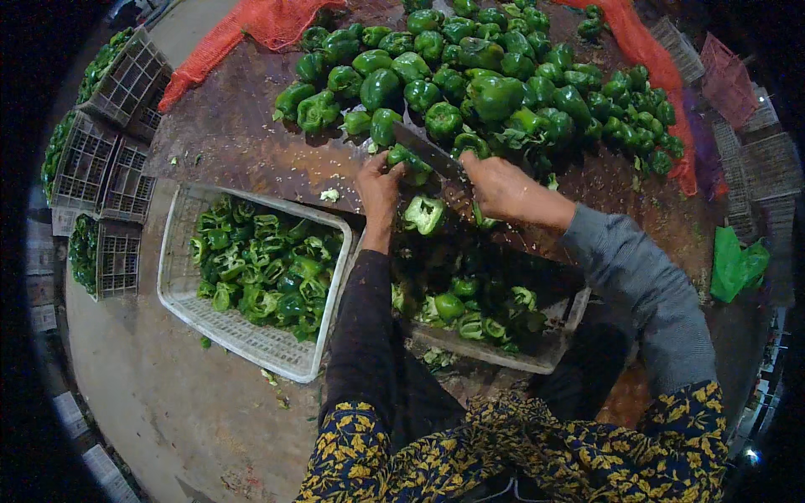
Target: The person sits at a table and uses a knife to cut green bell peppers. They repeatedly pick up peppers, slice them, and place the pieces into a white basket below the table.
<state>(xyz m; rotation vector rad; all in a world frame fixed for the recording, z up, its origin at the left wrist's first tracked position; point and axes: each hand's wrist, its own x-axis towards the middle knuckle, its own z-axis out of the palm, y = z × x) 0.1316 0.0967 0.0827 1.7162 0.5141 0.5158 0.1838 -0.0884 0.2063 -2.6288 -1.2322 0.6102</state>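
Observation:
My left hand grips a green bell pepper at the table's near edge, thumb and fingers around it. The handle of a broad-bladed knife is in my right hand. Its blade points away to the upper left, just above the pepper, and I cannot tell whether they touch. Below my hands is a pale, cut-open pepper piece; whether it rests on anything is unclear. Whole green peppers lie heaped across the table, beyond both hands.
A white plastic crate of cut peppers stands on the floor at left. Another crate with pepper pieces sits below my forearms, partly in shadow. Red netting borders the table. Stacked crates stand far left; a green plastic bag lies right.

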